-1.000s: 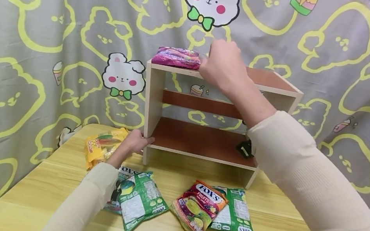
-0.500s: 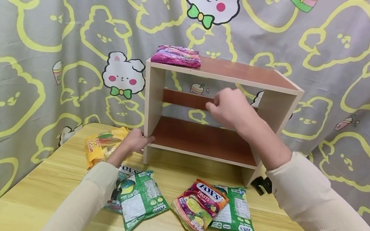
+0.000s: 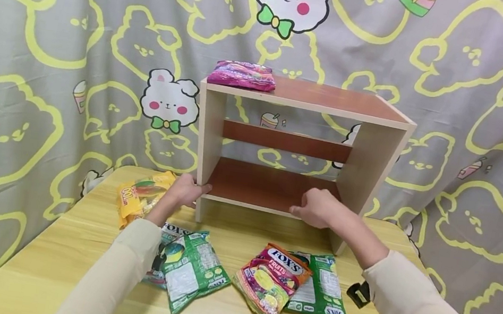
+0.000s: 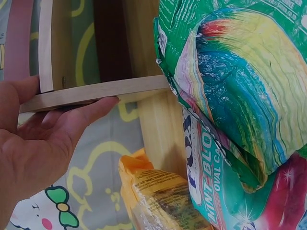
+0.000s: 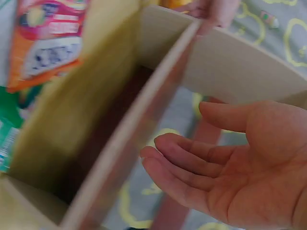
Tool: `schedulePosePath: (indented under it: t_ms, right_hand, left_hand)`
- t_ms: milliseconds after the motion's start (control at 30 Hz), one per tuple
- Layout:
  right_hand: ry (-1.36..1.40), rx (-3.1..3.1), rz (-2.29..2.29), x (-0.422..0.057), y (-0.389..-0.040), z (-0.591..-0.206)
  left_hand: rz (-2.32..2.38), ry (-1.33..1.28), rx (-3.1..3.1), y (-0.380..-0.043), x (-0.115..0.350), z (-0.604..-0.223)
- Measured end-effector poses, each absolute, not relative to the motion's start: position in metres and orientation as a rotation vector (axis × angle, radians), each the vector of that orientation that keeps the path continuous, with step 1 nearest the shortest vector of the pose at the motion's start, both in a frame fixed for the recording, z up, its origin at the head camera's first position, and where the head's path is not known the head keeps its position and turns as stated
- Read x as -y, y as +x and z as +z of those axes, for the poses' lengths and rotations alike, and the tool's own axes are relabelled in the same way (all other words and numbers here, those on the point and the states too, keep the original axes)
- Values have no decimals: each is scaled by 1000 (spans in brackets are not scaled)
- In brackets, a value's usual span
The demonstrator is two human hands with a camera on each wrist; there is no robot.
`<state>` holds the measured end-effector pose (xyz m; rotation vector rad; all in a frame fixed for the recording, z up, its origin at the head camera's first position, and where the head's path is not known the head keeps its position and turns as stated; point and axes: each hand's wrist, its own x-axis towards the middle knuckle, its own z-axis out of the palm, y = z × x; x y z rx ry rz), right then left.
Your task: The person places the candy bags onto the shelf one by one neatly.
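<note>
A small wooden shelf (image 3: 276,190) with a brown top and brown lower board stands on the table. My left hand (image 3: 185,190) grips its left side panel, thumb on one face and fingers on the other, as the left wrist view (image 4: 91,91) confirms. My right hand (image 3: 320,208) hovers before the lower board. In the right wrist view its loosely bent fingers (image 5: 187,167) hold nothing. A purple candy bag (image 3: 242,75) lies on the shelf's top left. In front lie a Fox's fruits candy bag (image 3: 269,283) and a green bag (image 3: 322,290) partly under it.
Another green bag (image 3: 194,269) overlaps a Fox's mint bag (image 4: 206,158) at front left. A yellow bag (image 3: 141,198) sits left of the shelf. A black item (image 3: 359,294) shows beside the right sleeve. Behind hangs a patterned grey curtain (image 3: 155,15).
My right hand has come down from the shelf's top, past its upper opening, to the lower board. The left hand and the bags have stayed where they were.
</note>
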<state>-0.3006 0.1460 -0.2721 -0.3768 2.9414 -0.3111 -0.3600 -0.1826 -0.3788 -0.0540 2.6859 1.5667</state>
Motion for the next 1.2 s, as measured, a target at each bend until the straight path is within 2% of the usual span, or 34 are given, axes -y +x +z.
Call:
schedulePosePath:
  t_ms: [300,500,1200]
  right_hand:
    - [-314,-2889,-327,-165,-303,-328]
    - [-227,-2775,-353,-171,-302,-352]
    - [-146,-2649,-340,-171,-293,-374]
  left_hand:
    - [1564,-52,-2693,-360,182,-379]
    - [1564,-53,-2694,-361,183,-379]
    - [1538,-51,-2705,-355,181,-376]
